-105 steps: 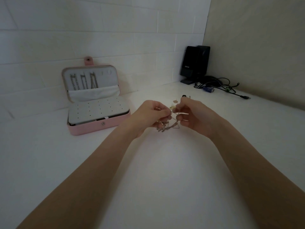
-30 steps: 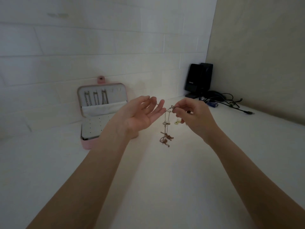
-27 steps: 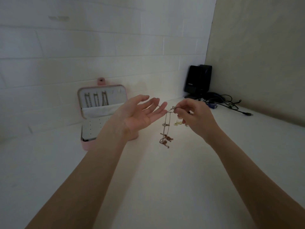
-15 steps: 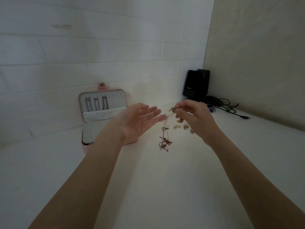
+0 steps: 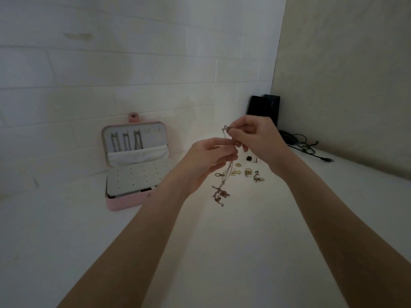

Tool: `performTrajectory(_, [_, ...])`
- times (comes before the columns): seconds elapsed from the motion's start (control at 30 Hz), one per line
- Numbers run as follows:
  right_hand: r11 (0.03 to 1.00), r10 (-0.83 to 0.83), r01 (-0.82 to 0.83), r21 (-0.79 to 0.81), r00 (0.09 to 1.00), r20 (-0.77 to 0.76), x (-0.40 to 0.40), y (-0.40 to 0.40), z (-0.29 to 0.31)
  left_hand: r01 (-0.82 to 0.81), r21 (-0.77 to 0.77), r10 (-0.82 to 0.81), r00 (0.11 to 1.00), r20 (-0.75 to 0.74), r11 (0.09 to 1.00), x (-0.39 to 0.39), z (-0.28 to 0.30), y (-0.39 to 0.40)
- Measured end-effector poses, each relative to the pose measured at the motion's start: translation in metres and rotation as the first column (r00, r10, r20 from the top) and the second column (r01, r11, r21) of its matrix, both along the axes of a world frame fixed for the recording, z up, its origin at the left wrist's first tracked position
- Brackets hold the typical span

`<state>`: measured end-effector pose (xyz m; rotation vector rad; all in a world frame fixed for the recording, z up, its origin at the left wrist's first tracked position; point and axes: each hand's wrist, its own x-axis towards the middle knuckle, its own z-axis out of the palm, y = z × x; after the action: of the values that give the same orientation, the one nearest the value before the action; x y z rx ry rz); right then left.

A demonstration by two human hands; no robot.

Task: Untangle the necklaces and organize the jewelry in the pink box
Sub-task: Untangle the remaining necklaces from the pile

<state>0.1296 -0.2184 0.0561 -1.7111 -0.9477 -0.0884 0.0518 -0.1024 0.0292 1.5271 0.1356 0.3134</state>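
1. Right hand (image 5: 255,138) fingers pinch top of tangled necklaces (image 5: 222,185), dangling above surface (image 5: 222,252).
2. Left hand (image 5: 204,161) fingers curl round chains midway.
3. Pink box (image 5: 133,174) open, left, against wall.
4. Loose earrings (image 5: 246,172) behind.

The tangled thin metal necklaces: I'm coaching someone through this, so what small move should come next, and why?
Probably slide the left hand down the tangled thin metal necklaces and tease the knot apart. The right hand pinches their top end, the left pinches just below, and the knotted clump hangs under both.
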Motion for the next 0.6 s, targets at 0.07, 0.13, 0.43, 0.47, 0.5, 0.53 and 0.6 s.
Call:
performTrajectory(0.07, [1.000,0.006,-0.006,-0.013,1.000,-0.009,0.000,0.001,0.007,-0.092,0.053,0.089,0.995,0.050,0.994,0.001,0.002,-0.001])
performTrajectory(0.13, [1.000,0.028,-0.028,-0.002,0.998,-0.047,0.000,0.000,0.012,-0.163,0.098,0.154,0.984,0.094,0.982,0.001,0.004,-0.001])
performTrajectory(0.43, [0.961,0.182,-0.082,0.263,0.907,-0.379,-0.004,-0.004,0.023,-0.153,-0.275,0.180,0.981,0.075,0.949,0.002,0.000,0.003])
performTrajectory(0.47, [0.949,0.204,-0.077,0.304,0.888,-0.413,-0.004,-0.005,0.025,-0.160,-0.304,0.190,0.979,0.071,0.939,0.002,-0.001,0.004])
performTrajectory(0.5, [0.939,0.224,-0.074,0.336,0.874,-0.432,-0.003,-0.006,0.027,-0.174,-0.326,0.205,0.977,0.061,0.929,0.003,-0.001,0.006])
performTrajectory(0.53, [0.929,0.242,-0.074,0.364,0.864,-0.442,-0.002,-0.006,0.030,-0.193,-0.334,0.221,0.974,0.047,0.922,0.003,-0.002,0.009])
performTrajectory(0.6, [0.905,0.272,-0.064,0.421,0.848,-0.455,-0.001,-0.006,0.036,-0.227,-0.333,0.244,0.970,0.008,0.915,0.003,-0.002,0.014])
